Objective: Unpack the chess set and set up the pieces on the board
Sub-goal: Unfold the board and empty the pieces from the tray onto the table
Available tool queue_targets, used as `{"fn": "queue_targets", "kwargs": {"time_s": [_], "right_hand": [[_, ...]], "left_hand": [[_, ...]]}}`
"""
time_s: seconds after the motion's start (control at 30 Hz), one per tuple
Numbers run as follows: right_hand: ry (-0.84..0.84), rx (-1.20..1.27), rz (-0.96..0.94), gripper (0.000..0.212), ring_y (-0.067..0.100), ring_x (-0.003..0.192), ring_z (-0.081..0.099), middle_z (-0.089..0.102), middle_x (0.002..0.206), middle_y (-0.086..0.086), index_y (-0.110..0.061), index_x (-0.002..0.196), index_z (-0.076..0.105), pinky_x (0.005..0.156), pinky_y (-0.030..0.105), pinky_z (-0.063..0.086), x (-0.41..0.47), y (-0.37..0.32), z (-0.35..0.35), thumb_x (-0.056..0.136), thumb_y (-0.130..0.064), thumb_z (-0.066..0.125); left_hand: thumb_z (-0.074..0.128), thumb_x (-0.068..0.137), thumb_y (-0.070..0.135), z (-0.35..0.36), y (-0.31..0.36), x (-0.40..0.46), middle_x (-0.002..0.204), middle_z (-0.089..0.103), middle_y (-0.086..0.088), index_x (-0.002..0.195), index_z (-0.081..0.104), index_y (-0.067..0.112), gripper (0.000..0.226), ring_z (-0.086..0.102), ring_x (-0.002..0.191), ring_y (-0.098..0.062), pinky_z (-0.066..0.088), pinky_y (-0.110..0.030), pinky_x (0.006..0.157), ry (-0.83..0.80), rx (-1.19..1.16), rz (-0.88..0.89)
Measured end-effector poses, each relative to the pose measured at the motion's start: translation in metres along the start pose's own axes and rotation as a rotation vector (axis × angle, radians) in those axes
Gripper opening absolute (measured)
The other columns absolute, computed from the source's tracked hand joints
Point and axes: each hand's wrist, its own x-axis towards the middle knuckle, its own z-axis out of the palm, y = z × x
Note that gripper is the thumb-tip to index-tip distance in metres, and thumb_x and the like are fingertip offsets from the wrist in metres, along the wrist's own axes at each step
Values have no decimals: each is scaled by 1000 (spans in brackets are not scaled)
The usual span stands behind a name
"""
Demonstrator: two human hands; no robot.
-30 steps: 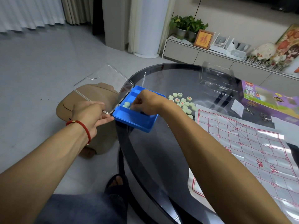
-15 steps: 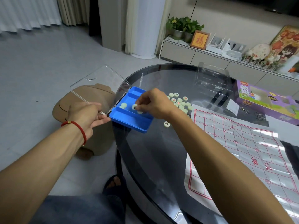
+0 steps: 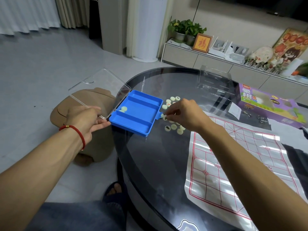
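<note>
A blue piece case [image 3: 138,116] lies at the left edge of the dark glass table [image 3: 160,157], its clear lid [image 3: 100,92] swung open over the floor. My left hand [image 3: 85,120] grips the lid's near corner. One or two pale discs [image 3: 123,109] lie in the case's middle compartment. My right hand [image 3: 185,113] is just right of the case and pinches pale chess discs [image 3: 165,117] in its fingertips. Several loose discs [image 3: 174,126] lie on the glass beneath and around that hand. The white board sheet [image 3: 233,164] with red lines is spread at the right.
A purple game box [image 3: 266,104] and a clear plastic tray [image 3: 215,80] stand at the table's far right, with small metal pieces [image 3: 261,118] beside the box. A brown stool [image 3: 86,124] sits on the floor left of the table. My sandalled foot [image 3: 116,190] is under the table's edge.
My right hand has lifted discs out of the blue case and carried them right, over the loose pile on the glass. The case holds fewer discs now. My left hand kept its hold on the lid.
</note>
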Motion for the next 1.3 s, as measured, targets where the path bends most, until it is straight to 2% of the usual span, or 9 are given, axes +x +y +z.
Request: {"fn": "queue_targets", "kwargs": {"time_s": [0.17, 0.33, 0.47, 0.63, 0.8, 0.97, 1.1, 1.2, 1.3], "right_hand": [[19, -161, -141, 7, 24, 74, 61, 70, 81, 0, -19, 86, 77, 66, 33, 48, 5, -7, 12, 88, -20, 70], [12, -243, -199, 6, 26, 79, 58, 62, 81, 1, -16, 84, 75, 69, 46, 50, 5, -6, 16, 85, -18, 69], [-40, -199, -216, 10, 23, 74, 61, 68, 78, 0, -17, 86, 78, 69, 42, 52, 0, -6, 7, 88, -22, 70], [55, 5, -72, 10, 15, 78, 68, 75, 84, -6, -23, 90, 81, 75, 36, 55, 1, 4, -2, 84, -18, 75], [-38, 60, -31, 14, 9, 79, 72, 77, 85, -9, -25, 92, 81, 77, 35, 60, 2, 8, 2, 83, -15, 77], [-21, 27, -63, 13, 6, 70, 70, 75, 78, -7, -22, 87, 80, 67, 34, 60, -1, 6, 7, 82, -11, 74], [36, -44, -92, 9, 9, 63, 67, 72, 75, -7, -21, 88, 74, 59, 32, 59, -2, -1, 7, 90, -16, 66], [139, -151, -141, 4, 15, 73, 60, 64, 81, -7, -19, 89, 70, 64, 32, 50, 10, -15, 8, 88, -17, 66], [183, -97, -171, 6, 16, 75, 57, 62, 82, -8, -19, 91, 71, 67, 31, 47, 32, -38, 18, 88, -17, 66]], "left_hand": [[52, 99, 2, 0, 1, -1, 85, 55, -11, 111, 56, 8, 14, 61, 74, -19, 59, -37, 74, -22, -7, -11], [53, 98, 0, 0, 0, 0, 88, 55, -9, 110, 58, 6, 14, 60, 74, -20, 60, -38, 74, -13, -11, 6], [54, 97, 0, -1, 0, 1, 89, 56, -9, 107, 60, 7, 13, 62, 74, -21, 60, -36, 66, -1, -8, 5], [55, 97, 1, -1, 0, 1, 92, 58, -10, 106, 60, 8, 12, 64, 79, -22, 59, -34, 65, 14, 2, 9], [54, 97, 1, 0, 1, 0, 91, 57, -10, 110, 60, 7, 15, 63, 78, -21, 60, -34, 65, 12, 1, 3], [53, 97, 0, 1, 1, -2, 91, 56, -9, 113, 58, 6, 18, 62, 77, -20, 62, -36, 69, 2, -3, 0], [53, 97, 1, 0, 1, -1, 92, 57, -10, 110, 60, 8, 16, 63, 76, -20, 62, -31, 58, 8, 5, -4], [53, 98, 2, 0, 0, -2, 91, 58, -11, 108, 60, 9, 14, 63, 74, -20, 62, -31, 55, 16, -3, -10], [53, 98, 3, 0, -1, 0, 91, 59, -13, 112, 60, 8, 16, 62, 73, -20, 62, -32, 58, 8, -7, -14]]}}
